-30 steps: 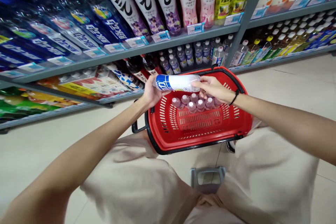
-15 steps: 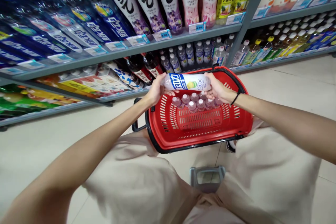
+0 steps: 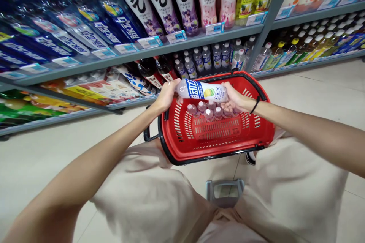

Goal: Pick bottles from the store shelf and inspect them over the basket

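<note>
A clear drink bottle (image 3: 203,90) with a white and blue label lies sideways above the far side of a red shopping basket (image 3: 182,148). At its cap end, my left hand (image 3: 168,95) is closed around the bottle; the cap itself is hidden by the fingers. The bottle's base is gripped by my right hand (image 3: 234,98), which has a black band on its wrist. Below, several small bottles with white caps (image 3: 209,114) stand together inside the basket, partly covered by the held bottle and my right fingers.
In front, a shelf (image 3: 159,51) carries large blue-labelled bottles (image 3: 114,19) and purple and white bottles (image 3: 182,0). Under it stand more small clear bottles (image 3: 207,59) and carton packs (image 3: 91,87). A grey stool (image 3: 225,193) is between my legs on the tiled floor (image 3: 134,125).
The held bottle has rolled slightly, so more of its label's blue lettering shows, and its right end has dipped a little. Both hands keep their hold, and the basket stays put.
</note>
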### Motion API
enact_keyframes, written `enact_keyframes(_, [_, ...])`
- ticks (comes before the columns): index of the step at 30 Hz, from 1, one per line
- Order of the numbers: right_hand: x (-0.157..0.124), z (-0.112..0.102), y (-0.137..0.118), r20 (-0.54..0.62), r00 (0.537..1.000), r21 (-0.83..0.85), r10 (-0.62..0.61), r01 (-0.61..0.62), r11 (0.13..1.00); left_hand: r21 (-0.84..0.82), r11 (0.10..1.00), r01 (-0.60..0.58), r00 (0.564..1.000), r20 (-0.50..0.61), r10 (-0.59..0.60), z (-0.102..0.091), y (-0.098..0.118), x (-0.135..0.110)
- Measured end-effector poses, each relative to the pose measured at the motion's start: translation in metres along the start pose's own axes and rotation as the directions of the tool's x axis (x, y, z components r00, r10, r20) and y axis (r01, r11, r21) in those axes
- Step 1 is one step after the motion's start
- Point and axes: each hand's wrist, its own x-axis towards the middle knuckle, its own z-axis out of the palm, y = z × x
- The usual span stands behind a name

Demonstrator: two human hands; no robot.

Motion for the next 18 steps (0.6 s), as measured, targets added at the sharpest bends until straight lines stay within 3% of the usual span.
enact_keyframes(8, [-0.001, 0.000, -0.002, 0.034, 0.999, -0.125, 0.017, -0.012, 0.992, 0.198, 0.976, -0.093, 0.992, -0.067, 0.108, 0.000, 0.014, 0.000])
enact_keyframes(12, [-0.007, 0.002, -0.005, 0.051, 0.997, -0.350, 0.060, -0.038, 0.936, 0.447, 0.889, -0.100, 0.986, -0.075, 0.149, -0.004, 0.031, -0.005])
enact_keyframes(15, [-0.011, 0.005, -0.008, 0.066, 0.997, -0.652, 0.035, 0.017, 0.758, 0.550, 0.832, -0.071, 0.988, -0.078, 0.135, -0.004, 0.040, -0.008])
enact_keyframes(18, [-0.014, 0.007, -0.007, 0.157, 0.986, -0.905, 0.054, 0.121, 0.408, 0.707, 0.706, -0.039, 0.998, -0.011, 0.066, -0.002, 0.043, -0.008])
